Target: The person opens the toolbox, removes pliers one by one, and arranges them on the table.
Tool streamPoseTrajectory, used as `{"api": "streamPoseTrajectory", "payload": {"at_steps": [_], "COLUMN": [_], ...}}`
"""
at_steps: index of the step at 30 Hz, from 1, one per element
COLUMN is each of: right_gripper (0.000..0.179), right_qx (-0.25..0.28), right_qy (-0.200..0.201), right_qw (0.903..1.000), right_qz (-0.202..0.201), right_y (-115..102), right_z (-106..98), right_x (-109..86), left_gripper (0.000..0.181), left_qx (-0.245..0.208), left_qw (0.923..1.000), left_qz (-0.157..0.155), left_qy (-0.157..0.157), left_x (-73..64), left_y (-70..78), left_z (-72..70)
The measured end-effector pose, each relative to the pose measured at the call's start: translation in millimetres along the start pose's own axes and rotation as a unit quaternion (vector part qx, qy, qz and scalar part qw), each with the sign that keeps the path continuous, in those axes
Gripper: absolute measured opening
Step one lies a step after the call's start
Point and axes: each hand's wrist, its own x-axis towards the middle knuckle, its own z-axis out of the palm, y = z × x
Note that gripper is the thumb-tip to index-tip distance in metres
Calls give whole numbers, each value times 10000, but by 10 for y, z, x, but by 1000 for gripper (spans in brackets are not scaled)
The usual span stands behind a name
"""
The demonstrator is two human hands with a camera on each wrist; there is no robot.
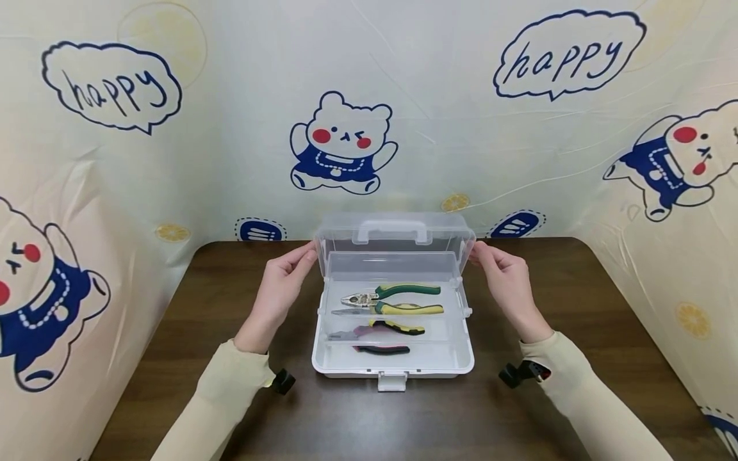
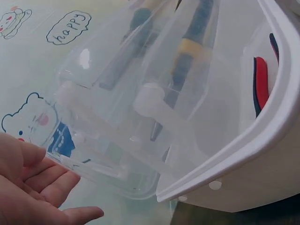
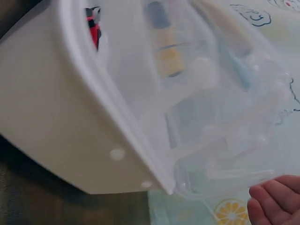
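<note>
A white toolbox (image 1: pixel 392 370) sits on the table with its clear lid (image 1: pixel 346 230) raised. At the lid's left edge, my left hand (image 1: pixel 284 282) holds it with thumb and fingers; the left wrist view shows that hand (image 2: pixel 40 187) by the lid's rim. My right hand (image 1: pixel 510 282) grips the opposite edge, its fingertips partly hidden. In the trays lie green-handled pliers (image 1: pixel 409 290), yellow-and-green long-nose pliers (image 1: pixel 409 308) and black-and-yellow pliers (image 1: pixel 403 328). A tool with a black-and-red handle (image 1: pixel 383 350) lies lowest, its head hidden under a tray.
A white latch (image 1: pixel 392 382) hangs at the box's front, and a white handle (image 1: pixel 393 232) is on the lid. The dark wooden table (image 1: pixel 392 422) meets a printed cloth (image 1: pixel 242 160) behind and at both sides.
</note>
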Motion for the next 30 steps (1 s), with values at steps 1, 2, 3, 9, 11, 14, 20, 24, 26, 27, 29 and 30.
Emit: {"api": "streamPoseTrajectory", "payload": {"at_steps": [1,2,3,9,11,14,20,24,26,27,29,30], "right_gripper": [46,47,48,50,49,49,52,54,55,55,55,56], "right_qx": [102,202,311,964,938,786,417,214,164,167,215,262], "right_qy": [-120,-245,-384,-1235,-1469,-1748,-1921,-1988,-1999,-1998,-2015,-2049], "right_qw": [9999,9994,9987,9876,9846,9813,9804,9798,9797,9797,9793,9784], "right_qz": [-69,-120,-158,-129,-155,-168,-79,-10,-13,-27,-30,-15], "right_y": [27,58,91,312,395,496,574,607,620,627,642,648], "right_z": [8,17,25,49,54,70,100,129,135,139,143,144], "right_x": [3,8,12,25,27,28,62,75,77,79,84,86], "left_gripper": [44,45,46,47,44,43,47,50,50,50,51,51], "left_qx": [43,92,103,-17,-61,-133,18,182,231,217,157,95], "left_qw": [9999,9997,9995,9995,9998,9997,9990,9987,9985,9985,9985,9984], "left_qz": [66,122,178,168,106,67,71,-50,-79,-82,-115,-136], "left_qy": [-89,-174,-253,-251,-174,-195,-440,-478,-481,-488,-512,-540], "left_x": [13,25,39,68,68,76,97,115,128,136,148,155], "left_y": [-13,-31,-58,-214,-258,-335,-426,-477,-493,-502,-522,-535], "left_z": [5,10,17,54,60,77,132,162,173,176,184,187]}}
